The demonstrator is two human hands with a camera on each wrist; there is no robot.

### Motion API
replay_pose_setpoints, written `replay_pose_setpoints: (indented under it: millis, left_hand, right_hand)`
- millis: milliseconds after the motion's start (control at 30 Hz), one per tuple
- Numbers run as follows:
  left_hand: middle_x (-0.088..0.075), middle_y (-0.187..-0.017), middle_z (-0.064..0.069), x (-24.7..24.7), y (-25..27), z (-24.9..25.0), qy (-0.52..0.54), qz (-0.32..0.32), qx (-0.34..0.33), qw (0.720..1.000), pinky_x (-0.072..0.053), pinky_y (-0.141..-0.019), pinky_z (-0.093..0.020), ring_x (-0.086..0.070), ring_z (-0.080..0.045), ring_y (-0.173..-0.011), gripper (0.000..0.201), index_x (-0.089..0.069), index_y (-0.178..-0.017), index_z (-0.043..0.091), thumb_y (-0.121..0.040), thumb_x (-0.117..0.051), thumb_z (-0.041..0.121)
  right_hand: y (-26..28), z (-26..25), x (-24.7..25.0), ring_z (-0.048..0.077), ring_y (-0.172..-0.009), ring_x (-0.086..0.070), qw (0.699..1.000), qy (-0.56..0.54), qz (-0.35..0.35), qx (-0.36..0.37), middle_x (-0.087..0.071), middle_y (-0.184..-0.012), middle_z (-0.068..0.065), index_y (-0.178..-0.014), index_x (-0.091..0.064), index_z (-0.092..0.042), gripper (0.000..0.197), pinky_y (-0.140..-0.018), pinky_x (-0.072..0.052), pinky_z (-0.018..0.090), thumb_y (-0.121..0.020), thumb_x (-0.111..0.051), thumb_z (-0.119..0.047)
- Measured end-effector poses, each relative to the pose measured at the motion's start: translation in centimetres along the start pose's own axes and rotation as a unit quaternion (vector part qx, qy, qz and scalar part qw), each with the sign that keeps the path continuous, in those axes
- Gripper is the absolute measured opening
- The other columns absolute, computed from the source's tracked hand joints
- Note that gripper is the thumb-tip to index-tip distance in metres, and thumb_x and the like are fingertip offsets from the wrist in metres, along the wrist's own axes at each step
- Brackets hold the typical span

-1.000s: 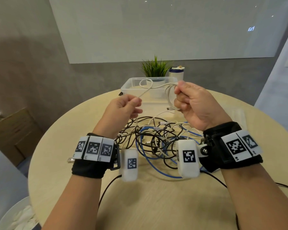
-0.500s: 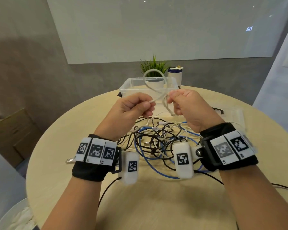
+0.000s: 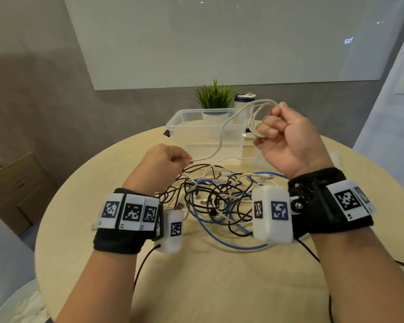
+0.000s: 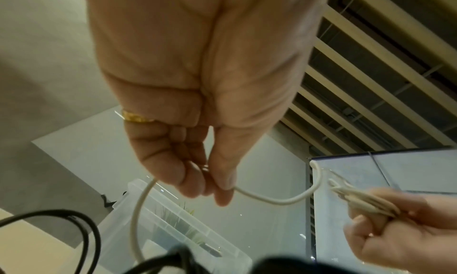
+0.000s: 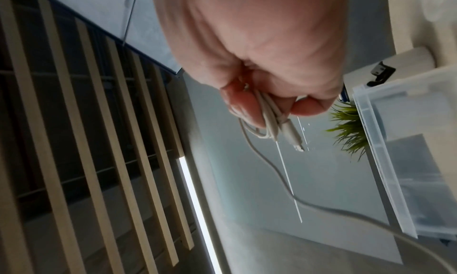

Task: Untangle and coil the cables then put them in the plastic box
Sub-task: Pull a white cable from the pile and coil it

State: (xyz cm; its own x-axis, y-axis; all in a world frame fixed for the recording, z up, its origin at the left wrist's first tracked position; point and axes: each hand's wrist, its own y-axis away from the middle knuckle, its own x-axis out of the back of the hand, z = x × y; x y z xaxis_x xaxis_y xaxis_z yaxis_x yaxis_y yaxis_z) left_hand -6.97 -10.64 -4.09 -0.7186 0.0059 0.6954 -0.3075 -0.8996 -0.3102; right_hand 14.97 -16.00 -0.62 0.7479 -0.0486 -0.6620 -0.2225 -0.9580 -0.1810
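A white cable (image 3: 222,136) runs between my two hands above the table. My right hand (image 3: 287,138) is raised at the right of the clear plastic box (image 3: 184,127) and grips several coiled loops of that cable (image 5: 269,119), its plug end sticking out past the fingers. My left hand (image 3: 166,162) is lower, near the pile, and pinches the cable's free run (image 4: 272,200) between thumb and fingers. A tangle of black, blue and white cables (image 3: 222,201) lies on the round wooden table (image 3: 219,287) between my wrists.
A small potted plant (image 3: 214,97) and a white-capped jar (image 3: 244,101) stand behind the box. Black leads from the wrist cameras trail across the near table. A cardboard box (image 3: 14,190) sits on the floor at left, a white bin (image 3: 21,304) lower left.
My hands have moved apart: the right has risen to the right with the coil, the left has dropped towards the pile, and the cable between them has lengthened.
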Motion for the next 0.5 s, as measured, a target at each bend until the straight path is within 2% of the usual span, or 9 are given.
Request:
replay_pose_setpoints:
  millis: [67,133,167,200,267,333,400,500]
  left_hand:
    - [-0.066,-0.08,0.002,-0.2,0.0,0.1,-0.033,-0.012,0.011,0.999,-0.041,-0.062,-0.009,-0.058,-0.014,-0.076,0.017,-0.073,-0.09,0.021,-0.093,-0.058,0.014]
    - [-0.065,-0.085,0.008,-0.4,0.2,0.5,-0.057,-0.043,-0.008,0.997,-0.037,-0.061,-0.003,-0.056,-0.005,-0.076,0.017,-0.075,-0.096,0.02,-0.092,-0.06,0.014]
    - [-0.064,-0.088,0.012,-0.5,0.3,0.6,-0.059,-0.065,-0.024,0.996,-0.038,-0.063,-0.005,-0.056,-0.002,-0.078,0.017,-0.075,-0.096,0.023,-0.091,-0.061,0.014]
    - [-0.063,-0.089,0.015,-0.6,0.3,0.8,-0.05,-0.087,-0.039,0.994,-0.04,-0.065,-0.008,-0.057,-0.002,-0.079,0.017,-0.075,-0.093,0.027,-0.089,-0.063,0.015]
    - [-0.063,-0.088,0.014,-0.5,0.5,1.0,0.001,-0.116,-0.065,0.991,-0.042,-0.069,-0.014,-0.058,-0.002,-0.078,0.019,-0.073,-0.082,0.033,-0.086,-0.069,0.015]
    - [-0.065,-0.085,0.006,-0.3,0.5,1.0,0.074,-0.115,-0.099,0.986,-0.047,-0.075,-0.024,-0.061,-0.01,-0.08,0.015,-0.075,-0.074,0.032,-0.08,-0.075,0.018]
    - [-0.066,-0.084,-0.001,0.0,0.6,1.0,0.159,-0.09,-0.138,0.973,-0.05,-0.081,-0.033,-0.062,-0.022,-0.085,0.003,-0.076,-0.076,0.024,-0.074,-0.078,0.024]
    - [-0.063,-0.08,0.008,0.4,0.4,0.7,0.247,-0.005,-0.19,0.95,-0.05,-0.082,-0.032,-0.059,-0.016,-0.083,0.006,-0.075,-0.077,0.023,-0.074,-0.077,0.027]
  right_hand:
    - [0.0,-0.1,0.0,0.006,-0.045,-0.044,0.999,-0.032,-0.012,0.002,-0.048,-0.051,-0.01,-0.073,-0.043,-0.022,0.036,-0.062,-0.029,0.027,-0.105,-0.028,-0.03]
    - [0.0,-0.1,0.1,0.009,-0.066,-0.066,0.998,-0.066,-0.021,0.008,-0.07,-0.072,-0.007,-0.077,-0.044,-0.023,0.035,-0.068,-0.033,0.029,-0.106,-0.026,-0.031]
    - [-0.1,-0.1,0.1,0.013,-0.083,-0.071,0.997,-0.076,-0.021,0.015,-0.074,-0.087,-0.003,-0.08,-0.043,-0.023,0.033,-0.073,-0.036,0.03,-0.106,-0.025,-0.03]
    - [0.0,-0.1,0.1,0.017,-0.099,-0.07,0.997,-0.077,-0.018,0.023,-0.074,-0.101,0.002,-0.083,-0.044,-0.022,0.032,-0.078,-0.039,0.031,-0.106,-0.024,-0.03]
    - [-0.1,0.0,0.0,0.02,-0.116,-0.063,0.998,-0.052,-0.002,0.04,-0.068,-0.12,0.006,-0.087,-0.047,-0.021,0.03,-0.089,-0.041,0.035,-0.106,-0.025,-0.028]
    - [-0.2,0.2,0.0,0.017,-0.121,-0.058,0.998,0.016,0.019,0.059,-0.065,-0.122,0.004,-0.09,-0.05,-0.019,0.027,-0.097,-0.039,0.037,-0.106,-0.03,-0.026]
    - [-0.3,0.6,0.0,0.013,-0.12,-0.057,0.99,0.11,0.036,0.078,-0.065,-0.115,-0.002,-0.091,-0.054,-0.02,0.023,-0.093,-0.04,0.034,-0.105,-0.035,-0.025]
    - [-0.1,1.2,-0.2,0.002,-0.105,-0.056,0.963,0.249,0.043,0.092,-0.064,-0.104,-0.011,-0.092,-0.059,-0.023,0.021,-0.082,-0.039,0.025,-0.103,-0.041,-0.025]
